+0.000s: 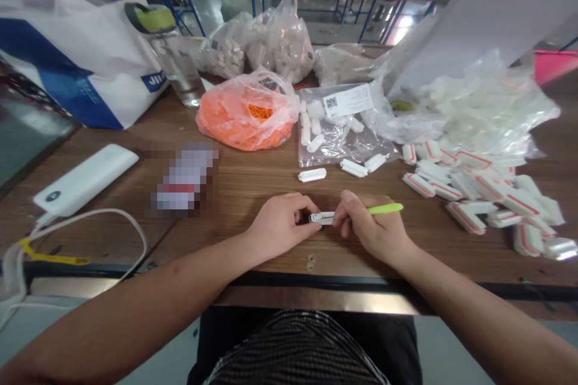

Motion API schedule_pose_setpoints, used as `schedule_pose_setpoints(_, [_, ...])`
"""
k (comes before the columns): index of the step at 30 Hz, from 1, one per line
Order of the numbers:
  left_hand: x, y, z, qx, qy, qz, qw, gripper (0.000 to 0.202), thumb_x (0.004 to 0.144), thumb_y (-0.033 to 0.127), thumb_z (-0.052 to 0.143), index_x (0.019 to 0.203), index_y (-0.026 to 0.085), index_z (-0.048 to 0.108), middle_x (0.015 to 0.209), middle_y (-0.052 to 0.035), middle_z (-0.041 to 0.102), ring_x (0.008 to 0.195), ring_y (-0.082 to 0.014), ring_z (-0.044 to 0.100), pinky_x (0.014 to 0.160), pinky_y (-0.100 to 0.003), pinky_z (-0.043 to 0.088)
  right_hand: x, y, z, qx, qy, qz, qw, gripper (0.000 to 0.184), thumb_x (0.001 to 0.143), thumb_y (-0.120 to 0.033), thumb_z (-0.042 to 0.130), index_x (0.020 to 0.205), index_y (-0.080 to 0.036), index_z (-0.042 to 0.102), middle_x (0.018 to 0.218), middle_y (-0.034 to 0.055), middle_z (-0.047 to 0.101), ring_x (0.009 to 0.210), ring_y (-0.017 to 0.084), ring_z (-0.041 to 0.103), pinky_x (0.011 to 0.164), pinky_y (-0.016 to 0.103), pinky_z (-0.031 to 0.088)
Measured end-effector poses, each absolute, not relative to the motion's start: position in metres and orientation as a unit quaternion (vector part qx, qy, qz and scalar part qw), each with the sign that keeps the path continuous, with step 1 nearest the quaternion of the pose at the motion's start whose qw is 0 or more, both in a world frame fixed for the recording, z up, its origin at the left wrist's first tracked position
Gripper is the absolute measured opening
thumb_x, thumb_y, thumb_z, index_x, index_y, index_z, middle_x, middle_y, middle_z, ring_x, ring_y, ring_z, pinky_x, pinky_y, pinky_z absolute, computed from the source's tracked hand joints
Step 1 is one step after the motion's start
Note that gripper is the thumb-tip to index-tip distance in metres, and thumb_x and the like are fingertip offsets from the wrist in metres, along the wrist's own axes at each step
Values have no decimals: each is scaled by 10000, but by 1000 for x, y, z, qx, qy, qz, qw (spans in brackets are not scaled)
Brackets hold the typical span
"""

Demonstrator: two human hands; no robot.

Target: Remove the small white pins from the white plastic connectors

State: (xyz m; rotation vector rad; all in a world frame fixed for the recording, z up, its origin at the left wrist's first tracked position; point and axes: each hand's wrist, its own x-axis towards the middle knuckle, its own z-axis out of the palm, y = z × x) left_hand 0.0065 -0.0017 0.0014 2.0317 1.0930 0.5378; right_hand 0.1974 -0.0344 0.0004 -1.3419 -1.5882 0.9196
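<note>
Between my two hands lies a small white plastic piece (323,218) with a row of tiny dark marks along it. The thumb and fingers of my left hand (282,225) pinch its left end just above the table. My right hand (372,225) is closed round a yellow-green pen-like tool (385,209), whose back end sticks out to the right. The tool's tip is hidden by the fingers, which meet the right end of the piece. Beyond the hands sit loose white pieces, among them one single piece (312,175) and a pair (354,168).
On the right is a pile of white pieces with orange-red strips (485,186). Behind stand an orange-filled plastic bag (246,114), a clear labelled bag (347,147) and a water bottle (174,63). A white power bank (85,179) with a cable and a blurred phone (185,177) lie left.
</note>
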Motion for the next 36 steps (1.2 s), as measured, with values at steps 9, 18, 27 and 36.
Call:
schedule_pose_setpoints(9, [7, -1, 0, 795, 427, 215, 374, 102, 755, 242, 720, 842, 196, 695, 611, 55, 484, 546, -99, 446, 570, -241, 353, 196, -32, -1, -536, -627, 369, 429, 525, 968, -451, 425, 581, -162, 632, 480, 27, 613, 395, 94, 548, 433, 218, 414])
schedule_pose_setpoints(18, [7, -1, 0, 795, 425, 216, 375, 109, 745, 224, 729, 843, 189, 697, 607, 57, 489, 541, -95, 450, 573, -244, 359, 197, -34, 1, -534, -624, 370, 435, 525, 966, -453, 428, 578, -159, 626, 473, 27, 606, 385, 95, 544, 426, 217, 412])
schedule_pose_setpoints(27, [6, -1, -2, 799, 422, 218, 369, 103, 758, 237, 722, 851, 199, 695, 626, 50, 506, 562, -103, 463, 582, -244, 368, 194, -30, -1, -559, -616, 373, 411, 520, 965, -454, 426, 580, -161, 617, 472, 19, 611, 377, 93, 550, 415, 210, 417])
schedule_pose_setpoints(36, [7, -1, -3, 794, 422, 226, 374, 107, 754, 240, 731, 845, 195, 698, 625, 51, 503, 561, -101, 466, 581, -245, 365, 196, -36, 6, -526, -659, 326, 428, 492, 979, -370, 420, 584, -162, 625, 457, -1, 591, 401, 82, 551, 468, 203, 436])
